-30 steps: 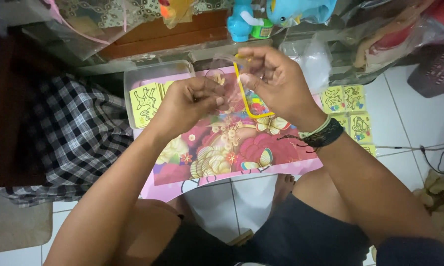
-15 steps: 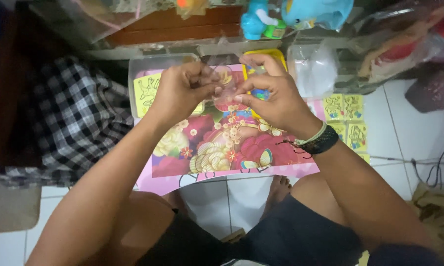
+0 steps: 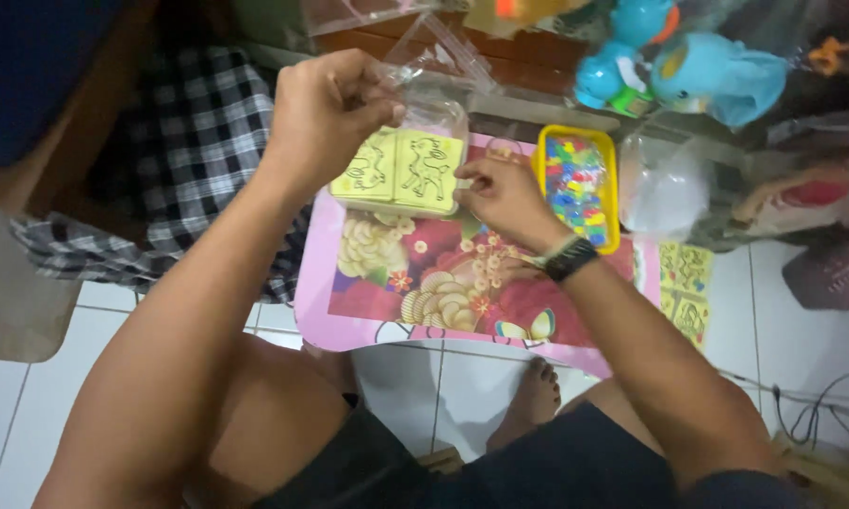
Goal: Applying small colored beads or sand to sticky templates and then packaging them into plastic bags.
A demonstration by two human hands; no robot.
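My left hand (image 3: 328, 113) is raised above a small pink table (image 3: 349, 316) with a bright floral top, pinching a clear plastic bag (image 3: 436, 68) by its edge. My right hand (image 3: 505, 196), with a dark watch at the wrist, hovers lower with its fingertips pinched together at the corner of a clear box (image 3: 401, 170) of yellow cards with animal drawings. Whether those fingers hold anything small I cannot tell. A yellow tray (image 3: 575, 184) of several small coloured pieces lies on the table just right of that hand.
A checked cloth (image 3: 161, 179) lies on the floor at the left. Blue plastic toys (image 3: 688, 71) and wrapped goods crowd the back. More yellow cards (image 3: 684, 287) lie on the white tiles at the right, cables (image 3: 811, 405) beyond. My bare foot (image 3: 533, 401) rests under the table.
The yellow tray, earlier held up in my right hand, now lies on the table. My left hand has lifted with the clear bag, and the right has dropped to the card box.
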